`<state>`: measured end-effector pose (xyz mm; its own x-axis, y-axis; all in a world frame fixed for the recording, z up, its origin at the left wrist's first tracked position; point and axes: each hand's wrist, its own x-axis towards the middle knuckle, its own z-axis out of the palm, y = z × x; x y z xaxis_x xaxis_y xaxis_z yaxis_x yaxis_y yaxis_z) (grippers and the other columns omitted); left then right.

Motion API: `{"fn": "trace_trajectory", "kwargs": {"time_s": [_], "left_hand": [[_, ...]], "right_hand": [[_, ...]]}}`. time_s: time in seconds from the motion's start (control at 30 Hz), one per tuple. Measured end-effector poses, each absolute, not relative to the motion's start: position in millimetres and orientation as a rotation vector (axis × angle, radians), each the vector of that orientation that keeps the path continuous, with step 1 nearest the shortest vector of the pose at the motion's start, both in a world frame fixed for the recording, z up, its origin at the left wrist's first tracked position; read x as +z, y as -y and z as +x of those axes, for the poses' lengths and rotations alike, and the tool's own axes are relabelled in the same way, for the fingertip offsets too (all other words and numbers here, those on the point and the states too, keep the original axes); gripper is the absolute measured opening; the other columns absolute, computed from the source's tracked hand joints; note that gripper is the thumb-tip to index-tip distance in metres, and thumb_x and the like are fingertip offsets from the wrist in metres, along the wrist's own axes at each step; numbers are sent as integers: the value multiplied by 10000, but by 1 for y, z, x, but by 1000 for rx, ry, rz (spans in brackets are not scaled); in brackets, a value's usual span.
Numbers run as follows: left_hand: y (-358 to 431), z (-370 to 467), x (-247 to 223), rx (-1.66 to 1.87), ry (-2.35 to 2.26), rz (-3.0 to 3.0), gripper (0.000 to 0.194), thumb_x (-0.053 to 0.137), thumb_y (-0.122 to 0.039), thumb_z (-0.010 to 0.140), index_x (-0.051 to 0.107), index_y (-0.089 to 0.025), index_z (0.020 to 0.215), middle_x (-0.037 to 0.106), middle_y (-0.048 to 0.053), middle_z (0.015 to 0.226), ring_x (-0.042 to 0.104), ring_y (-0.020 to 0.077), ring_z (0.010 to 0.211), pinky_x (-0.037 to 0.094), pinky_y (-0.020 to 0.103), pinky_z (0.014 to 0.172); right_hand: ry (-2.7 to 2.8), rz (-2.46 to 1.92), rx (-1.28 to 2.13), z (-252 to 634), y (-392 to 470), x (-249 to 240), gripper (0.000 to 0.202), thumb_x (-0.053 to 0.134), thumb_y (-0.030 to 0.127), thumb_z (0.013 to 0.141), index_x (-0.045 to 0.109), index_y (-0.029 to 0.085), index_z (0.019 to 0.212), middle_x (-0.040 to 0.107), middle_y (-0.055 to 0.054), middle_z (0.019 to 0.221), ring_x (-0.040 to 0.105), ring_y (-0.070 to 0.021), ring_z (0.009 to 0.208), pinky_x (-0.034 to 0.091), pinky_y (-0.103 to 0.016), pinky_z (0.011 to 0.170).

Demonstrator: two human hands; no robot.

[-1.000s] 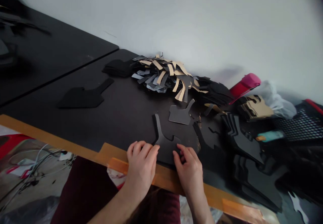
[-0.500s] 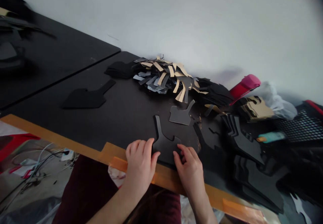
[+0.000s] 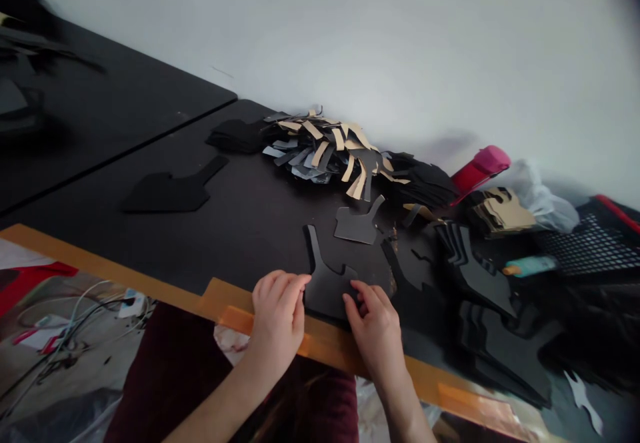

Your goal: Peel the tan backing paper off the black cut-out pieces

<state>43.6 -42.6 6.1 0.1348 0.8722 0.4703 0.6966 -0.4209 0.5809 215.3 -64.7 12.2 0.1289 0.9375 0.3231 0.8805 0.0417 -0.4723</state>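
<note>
We've a flat black long-necked piece (image 3: pixel 327 290) between left hand (image 3: pixel 279 311) and right hand (image 3: pixel 377 323), likely steadying it; can't tell if fingers grip.

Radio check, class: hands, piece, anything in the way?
Left hand and right hand at opposite sides of dark cutout. Cutout lying at table edge. Smaller grey cutout beyond, not blocking.

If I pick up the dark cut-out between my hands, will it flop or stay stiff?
The dark cut-out may bend a little but mostly keep its shape, since its edge shows some thickness. It's probably light, looking thin for its width. Pushed, it would likely slide rather than roll, because it lies flat on the table.
</note>
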Motion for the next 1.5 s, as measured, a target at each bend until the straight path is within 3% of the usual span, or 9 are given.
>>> {"fn": "trace_trajectory", "kwargs": {"time_s": [0.37,0.93,1.23,1.5], "left_hand": [[40,47,11,1141,-1544,2099,178,463,-108,871,595,-198,950,638,40,867,536,218,889,400,393,834],[40,37,7,1053,-1390,2198,224,432,-29,855,601,-162,917,612,51,868,499,220,894,398,422,834],[41,34,9,991,-1342,2277,274,405,-11,838,606,-175,925,619,38,901,528,211,929,346,466,937],[40,37,13,948,-1374,2333,122,499,-159,858,601,-187,920,621,37,918,528,235,940,346,480,927]], "right_hand": [[1763,-1836,129,218,63,12,264,469,298,891,653,138,994,567,-41,747,528,-129,555,471,-259,584],[1756,-1849,211,219,64,11,265,478,288,881,650,132,1009,556,-42,755,526,-141,565,461,-277,588],[1752,-1865,222,219,64,11,268,471,289,888,643,131,1020,563,-48,771,531,-148,574,459,-287,591],[1783,-1889,134,217,65,8,267,441,307,917,618,149,1040,568,-67,820,555,-172,628,469,-298,611]]}}
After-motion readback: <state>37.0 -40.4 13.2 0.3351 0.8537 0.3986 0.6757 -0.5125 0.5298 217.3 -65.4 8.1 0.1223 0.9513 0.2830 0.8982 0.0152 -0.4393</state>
